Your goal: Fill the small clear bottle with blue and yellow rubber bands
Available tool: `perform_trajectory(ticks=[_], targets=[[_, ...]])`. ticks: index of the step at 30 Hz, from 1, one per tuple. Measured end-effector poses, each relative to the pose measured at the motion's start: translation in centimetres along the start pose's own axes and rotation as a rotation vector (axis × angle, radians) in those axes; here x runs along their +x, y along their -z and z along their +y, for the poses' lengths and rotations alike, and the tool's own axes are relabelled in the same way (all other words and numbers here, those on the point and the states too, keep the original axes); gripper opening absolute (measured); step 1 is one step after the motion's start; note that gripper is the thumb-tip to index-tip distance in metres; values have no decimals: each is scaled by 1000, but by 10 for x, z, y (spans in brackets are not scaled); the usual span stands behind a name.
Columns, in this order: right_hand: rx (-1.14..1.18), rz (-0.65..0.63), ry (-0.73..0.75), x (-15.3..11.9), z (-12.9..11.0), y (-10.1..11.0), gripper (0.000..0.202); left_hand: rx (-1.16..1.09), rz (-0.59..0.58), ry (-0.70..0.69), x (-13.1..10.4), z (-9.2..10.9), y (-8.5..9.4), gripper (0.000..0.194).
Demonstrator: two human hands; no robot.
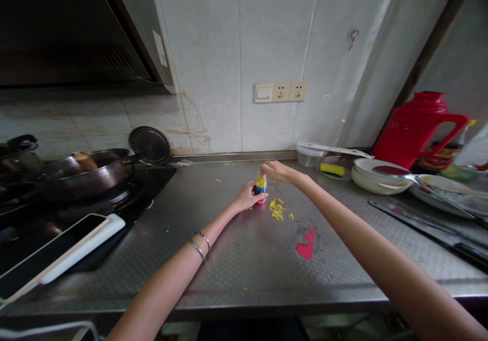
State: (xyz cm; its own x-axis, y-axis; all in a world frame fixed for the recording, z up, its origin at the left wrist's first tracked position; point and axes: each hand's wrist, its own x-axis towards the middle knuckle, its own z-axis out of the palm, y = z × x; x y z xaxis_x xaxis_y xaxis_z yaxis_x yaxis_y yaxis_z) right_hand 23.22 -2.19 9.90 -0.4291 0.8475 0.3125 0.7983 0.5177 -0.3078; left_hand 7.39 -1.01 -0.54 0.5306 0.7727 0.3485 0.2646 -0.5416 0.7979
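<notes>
My left hand (249, 197) is wrapped round a small clear bottle (261, 184) standing on the metal counter. Bands of yellow, blue and pink show in the bottle, with yellow at the top. Over its mouth, my right hand (276, 171) has its fingers drawn together and pointing down; what they hold is hidden. Just right of the bottle lies a loose pile of small yellow rubber bands (277, 210), with one stray rubber band (291, 216) beside it. A jagged red scrap (306, 245) lies nearer the front edge.
On the left are a hob with a steel pan (91, 176) and a phone (53, 252) on a white object. To the right stand a red thermos jug (414, 125), stacked bowls (375, 184), a yellow sponge (331, 169) and a long dark utensil (415, 224).
</notes>
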Motion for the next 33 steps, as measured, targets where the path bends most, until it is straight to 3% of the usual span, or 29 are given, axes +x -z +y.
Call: perform_trajectory(ticks=[9,15,21,27,33], targets=[[336,205,-46,-12,2,-1,38,-50,-4,32,2,1,0,33],[589,384,-172,-41,10,-22,42,-70,0,14,2,4,1,35],[628,404,-272,-62,30,-49,44,-119,18,21,6,-2,-4,37],[573,380,-272,-68,36,-53,46,-86,2,45,8,-2,-4,34],[544,368,-279,-72,36,-56,47,-85,1,40,5,-2,-2,44]])
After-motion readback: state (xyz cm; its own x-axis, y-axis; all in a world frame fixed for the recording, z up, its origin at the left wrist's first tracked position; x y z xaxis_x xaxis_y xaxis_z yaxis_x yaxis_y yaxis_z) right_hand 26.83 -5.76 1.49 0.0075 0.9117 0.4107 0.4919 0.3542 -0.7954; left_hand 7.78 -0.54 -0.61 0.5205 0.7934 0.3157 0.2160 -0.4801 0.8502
